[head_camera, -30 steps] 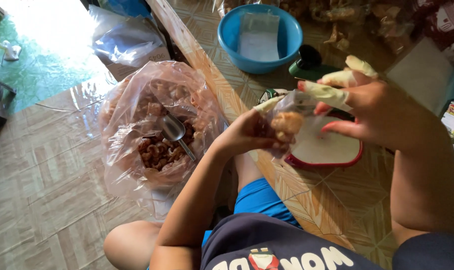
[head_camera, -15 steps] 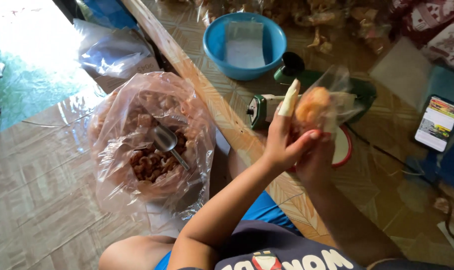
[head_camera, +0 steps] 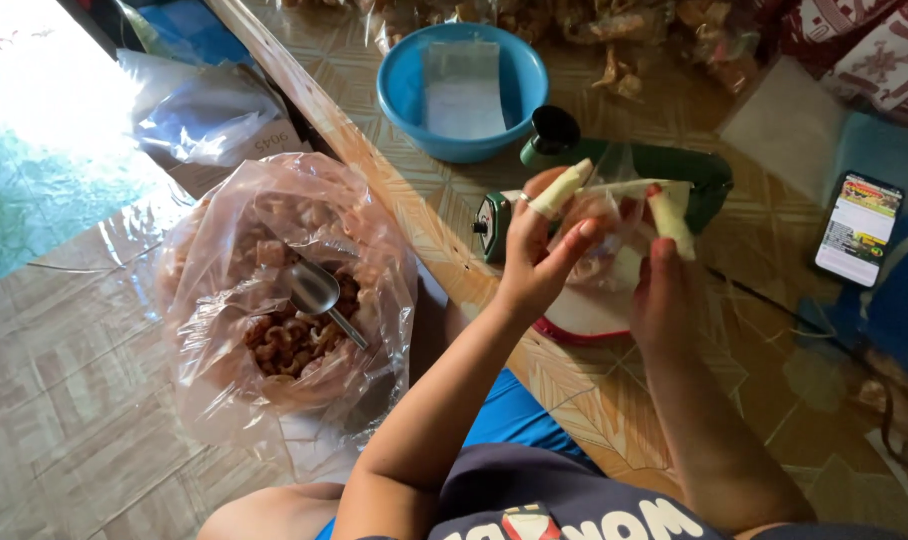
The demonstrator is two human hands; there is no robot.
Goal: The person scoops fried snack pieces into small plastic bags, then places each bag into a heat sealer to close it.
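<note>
Both hands are raised over the table, pinching the top of a small clear bag of snacks between them. The left hand has its grip closed on the bag's left corner and the right hand on the right corner. Under the bag lies a red-rimmed scale. At nine o'clock a big sack holds a scoop. At twelve o'clock a green sealer, then a blue bowl. At three o'clock lies a phone.

Bare forearms, lower centre of frame. Left hand and right hand: pale finger cots on some fingertips. Dark navy shirt, white lettering; blue shorts beneath.
</note>
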